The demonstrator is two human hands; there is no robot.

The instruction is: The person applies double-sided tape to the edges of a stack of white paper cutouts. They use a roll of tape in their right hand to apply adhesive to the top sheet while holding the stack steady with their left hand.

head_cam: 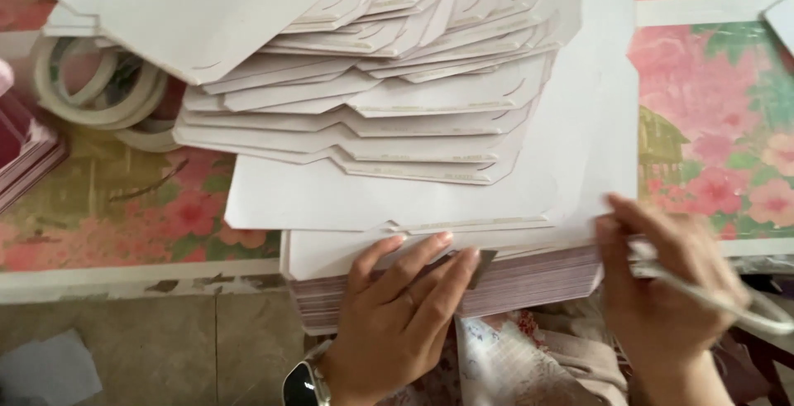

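While a thick stack of flat card blanks (447,294) sits at the near edge of the flower-patterned table (711,108), both hands work at its front face. At the table's far left edge lies a pile of dark pink sheets (25,154), and just beside it several rolls of pale tape (99,83) are heaped, partly tucked under a fan of white die-cut cards (372,100). That fan spreads across the far middle of the table, each card stepped a little over the next, and rests on the top sheet of the stack. The left hand (397,315), a dark watch (304,383) at its wrist, lies flat on the stack's near edge with its fingers (430,253) stretched out and close together, pressing on the top sheets; it grips nothing. To the right, the right hand (662,290) is blurred; its thumb and fingers pinch the stack's near right corner, and a thin white strip (719,294) runs across it, held in the curl of the hand. Below the table's near edge show a grey floor (149,348) and patterned cloth (529,365).
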